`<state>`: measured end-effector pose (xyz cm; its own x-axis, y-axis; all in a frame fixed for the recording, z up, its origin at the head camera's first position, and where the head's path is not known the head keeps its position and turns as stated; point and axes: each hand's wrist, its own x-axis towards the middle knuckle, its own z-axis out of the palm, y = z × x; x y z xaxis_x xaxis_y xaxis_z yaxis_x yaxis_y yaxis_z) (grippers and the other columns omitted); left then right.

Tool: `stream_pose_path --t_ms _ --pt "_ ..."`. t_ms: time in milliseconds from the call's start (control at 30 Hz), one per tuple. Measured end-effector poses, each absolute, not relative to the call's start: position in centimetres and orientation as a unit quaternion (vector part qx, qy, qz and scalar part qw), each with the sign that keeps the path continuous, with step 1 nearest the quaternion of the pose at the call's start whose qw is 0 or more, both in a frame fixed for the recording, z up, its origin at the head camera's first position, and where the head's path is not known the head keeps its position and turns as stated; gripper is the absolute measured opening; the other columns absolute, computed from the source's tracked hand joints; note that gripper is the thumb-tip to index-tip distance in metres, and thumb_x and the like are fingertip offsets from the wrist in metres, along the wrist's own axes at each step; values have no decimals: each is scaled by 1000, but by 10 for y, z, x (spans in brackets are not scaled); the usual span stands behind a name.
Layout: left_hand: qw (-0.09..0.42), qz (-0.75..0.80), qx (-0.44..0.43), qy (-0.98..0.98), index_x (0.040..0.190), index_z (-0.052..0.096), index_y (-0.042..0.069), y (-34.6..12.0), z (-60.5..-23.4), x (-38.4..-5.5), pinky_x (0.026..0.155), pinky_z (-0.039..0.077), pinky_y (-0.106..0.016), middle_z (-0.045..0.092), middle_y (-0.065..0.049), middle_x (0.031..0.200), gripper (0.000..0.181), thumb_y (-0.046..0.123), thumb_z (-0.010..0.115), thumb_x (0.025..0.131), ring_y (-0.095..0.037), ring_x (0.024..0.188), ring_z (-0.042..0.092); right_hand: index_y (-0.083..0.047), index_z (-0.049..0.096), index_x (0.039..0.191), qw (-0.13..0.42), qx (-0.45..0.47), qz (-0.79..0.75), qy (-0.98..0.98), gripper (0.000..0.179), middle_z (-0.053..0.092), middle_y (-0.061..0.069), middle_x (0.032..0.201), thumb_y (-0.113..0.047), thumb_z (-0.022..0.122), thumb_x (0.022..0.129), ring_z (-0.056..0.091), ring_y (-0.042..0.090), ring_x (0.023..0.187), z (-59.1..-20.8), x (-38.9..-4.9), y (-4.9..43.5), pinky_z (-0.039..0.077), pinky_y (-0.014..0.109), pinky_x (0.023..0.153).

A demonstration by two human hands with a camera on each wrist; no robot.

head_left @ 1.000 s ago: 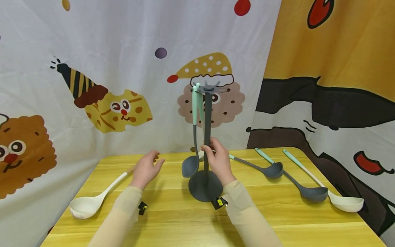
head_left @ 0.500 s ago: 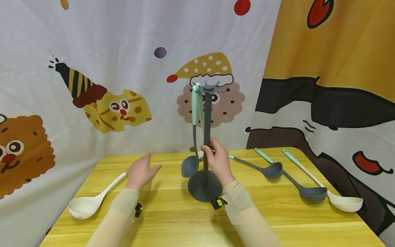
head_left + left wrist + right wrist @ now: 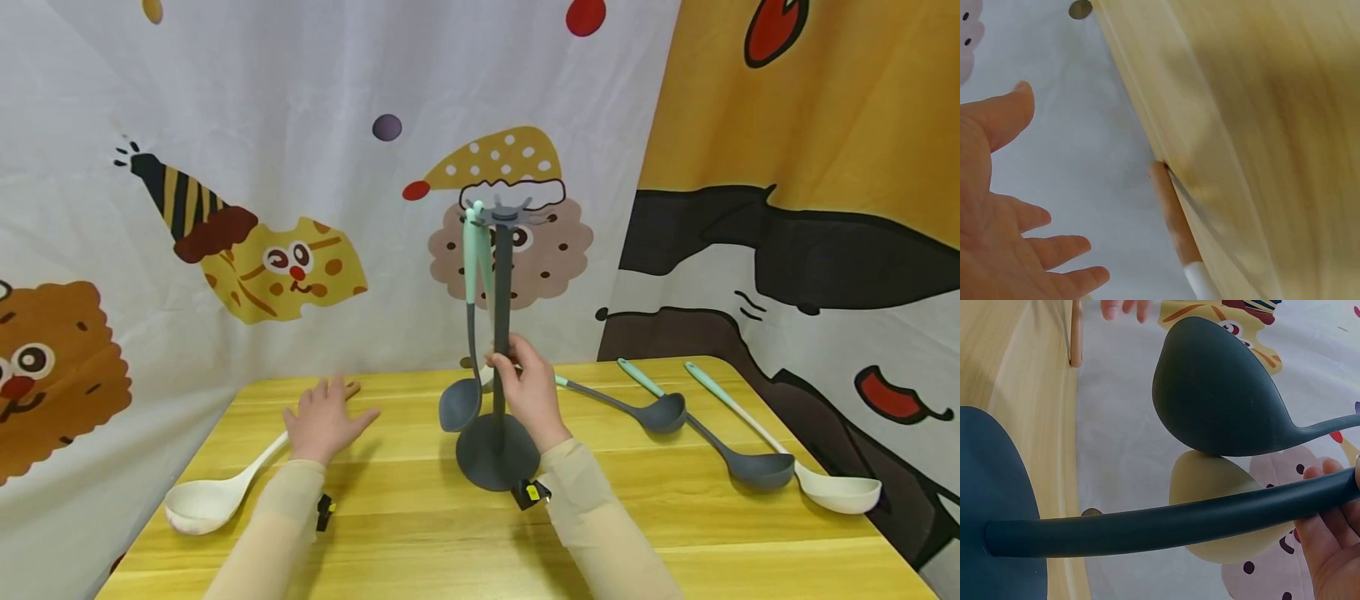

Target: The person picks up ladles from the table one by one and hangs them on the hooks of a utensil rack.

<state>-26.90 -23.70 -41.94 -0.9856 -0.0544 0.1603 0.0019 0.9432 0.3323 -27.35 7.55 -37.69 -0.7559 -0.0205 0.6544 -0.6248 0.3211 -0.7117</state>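
My right hand (image 3: 528, 392) grips the upright pole of a dark grey utensil stand (image 3: 501, 292). Two ladles hang from the stand's left hooks: a grey one with a mint handle (image 3: 460, 405) and, behind it, a cream one (image 3: 1235, 547), mostly hidden by the pole in the right wrist view. With fingers spread and straight, my left hand (image 3: 324, 421) hovers over the handle of a white ladle (image 3: 206, 504) lying on the left of the table. In the left wrist view its brown wooden handle end (image 3: 1175, 215) shows apart from my fingers.
On the right of the wooden table (image 3: 420, 542) lie two grey ladles (image 3: 663, 414) (image 3: 761, 470) and a cream ladle (image 3: 840, 493), all with mint handles. A printed cartoon curtain (image 3: 300, 100) hangs directly behind the table.
My left hand has moved left over the white ladle's handle, and its fingers have spread. My right hand keeps its hold on the stand's pole.
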Motion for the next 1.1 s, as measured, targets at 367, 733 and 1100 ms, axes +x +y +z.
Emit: stream_pose_path --t_ms 367,733,1100 --pt "77 -171 51 -981 153 18 -3 -262 -427 -269 95 4 -84 19 -38 150 112 71 63 81 -61 134 16 -6 63 110 280 212 543 -763 14 68 5 92 -12 64 97 67 19 89 -376 -273 75 58 40 78" --pt "46 -168 85 -981 155 11 -3 -276 -429 -268 94 2 -85 8 -41 152 126 84 56 75 -65 134 8 -8 63 110 280 212 542 -764 14 68 4 93 -14 63 98 67 20 89 -376 -273 76 58 39 78" --pt "4 -181 113 -977 154 8 -6 -291 -430 -264 95 5 -85 6 -42 151 133 89 52 72 -66 132 9 -8 64 110 278 210 550 -759 13 68 4 92 -13 63 98 67 18 90 -375 -272 75 57 36 78"
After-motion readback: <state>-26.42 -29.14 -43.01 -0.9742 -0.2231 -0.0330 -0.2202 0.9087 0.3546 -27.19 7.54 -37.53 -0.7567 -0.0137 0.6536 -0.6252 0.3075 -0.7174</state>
